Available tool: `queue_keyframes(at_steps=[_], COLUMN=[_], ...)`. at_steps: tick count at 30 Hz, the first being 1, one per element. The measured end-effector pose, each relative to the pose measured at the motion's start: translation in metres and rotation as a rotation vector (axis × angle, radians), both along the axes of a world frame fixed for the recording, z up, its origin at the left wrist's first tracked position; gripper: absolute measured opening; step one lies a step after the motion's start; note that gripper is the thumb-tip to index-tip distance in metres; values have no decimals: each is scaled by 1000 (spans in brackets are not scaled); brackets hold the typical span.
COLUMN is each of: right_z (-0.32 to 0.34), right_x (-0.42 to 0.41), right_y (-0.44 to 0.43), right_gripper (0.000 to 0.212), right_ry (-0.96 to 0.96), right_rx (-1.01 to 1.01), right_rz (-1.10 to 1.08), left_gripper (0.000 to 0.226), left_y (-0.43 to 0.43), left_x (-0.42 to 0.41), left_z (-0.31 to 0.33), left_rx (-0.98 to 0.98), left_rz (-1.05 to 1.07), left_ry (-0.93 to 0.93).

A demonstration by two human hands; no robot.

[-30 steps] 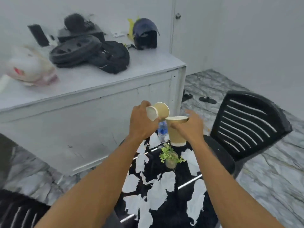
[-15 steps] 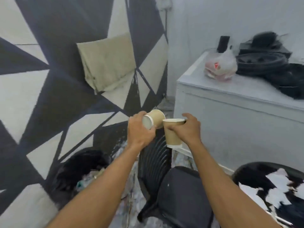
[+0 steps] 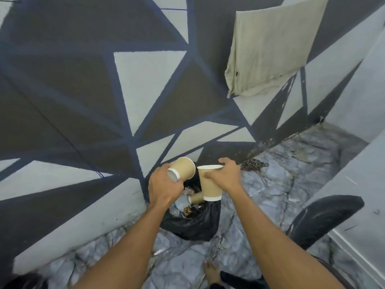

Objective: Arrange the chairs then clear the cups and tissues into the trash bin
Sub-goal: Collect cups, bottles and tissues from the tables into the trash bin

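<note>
So the big change here was the view: half a second earlier the person was still turning past the white counter and a chair, with the bin only peeking in at lower left, and a second back they were standing over the patterned table. Now the trash bin (image 3: 193,224) with its black liner sat right below both hands, up against the painted triangle wall.

Left hand (image 3: 164,187) was wrapped around a tilted paper cup (image 3: 183,168), held on its side with the white base toward the palm and the open end facing away. Right hand (image 3: 226,177) had fingers closed round the rim end of an upright cup (image 3: 209,184). Both cups hovered over the bin's opening, the grips looked the same as before, nothing let go yet.

Inside the bin I could make out another brown cup (image 3: 196,198) and some crumpled wrappers. A beige cloth (image 3: 270,44) hung on the wall, and a dark chair back (image 3: 325,215) showed at right.

My read: the carry part was basically done, only the drop was left. Couldn't see any tissues in either hand, so those probably still needed a trip
</note>
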State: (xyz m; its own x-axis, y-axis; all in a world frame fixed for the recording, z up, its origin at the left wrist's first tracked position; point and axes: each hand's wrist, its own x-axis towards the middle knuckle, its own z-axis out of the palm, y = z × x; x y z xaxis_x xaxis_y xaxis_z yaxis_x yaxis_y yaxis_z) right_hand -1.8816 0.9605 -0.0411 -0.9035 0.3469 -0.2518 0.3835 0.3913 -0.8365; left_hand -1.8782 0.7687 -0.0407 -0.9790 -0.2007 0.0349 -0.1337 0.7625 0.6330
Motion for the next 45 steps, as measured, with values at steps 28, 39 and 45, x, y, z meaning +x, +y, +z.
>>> queue_keyframes(at_steps=[28,39,45], right_z=[-142,-144,-112], right_x=[-189,-174,-146], right_y=[-39,-55,-36], right_gripper=[72,31,43], right_ry=[-574,-576,-524], right_rx=[-22,-23,-52], right_rz=[-88,-170,-176], left_gripper=[89,41,54], left_y=[-49,-66,-24], left_x=[-223,-230,-222], left_z=[-144,-156,-128], left_rx=[24,113,13], left_rz=[-16,-243,-413], left_ry=[-562,-690,-616])
